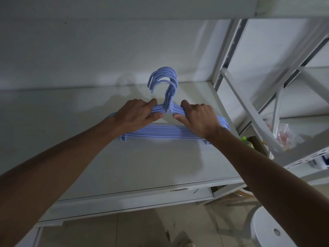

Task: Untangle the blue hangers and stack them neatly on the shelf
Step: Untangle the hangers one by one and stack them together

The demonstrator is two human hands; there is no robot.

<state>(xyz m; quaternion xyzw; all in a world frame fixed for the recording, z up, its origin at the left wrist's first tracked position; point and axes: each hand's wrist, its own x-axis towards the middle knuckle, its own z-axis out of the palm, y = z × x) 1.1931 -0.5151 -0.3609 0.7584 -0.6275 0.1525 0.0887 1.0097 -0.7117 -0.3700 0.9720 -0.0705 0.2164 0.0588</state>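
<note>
A bundle of several light blue plastic hangers [160,133] stands together on the white shelf board [142,166], hooks pointing up toward the back wall. My left hand [137,113] grips the left shoulders of the bundle just beside the necks. On the other side, my right hand [199,117] clasps the right shoulders the same way. The hooks [165,79] fan out slightly above my fingers. The bottom bars lie lined up side by side on the shelf.
A white upright post [226,56] and diagonal brace [249,111] stand at the shelf's right end. Beyond them a neighbouring shelf holds a plastic bag [283,134] and a green-capped bottle [246,141]. A white round stool [277,229] sits on the floor at lower right.
</note>
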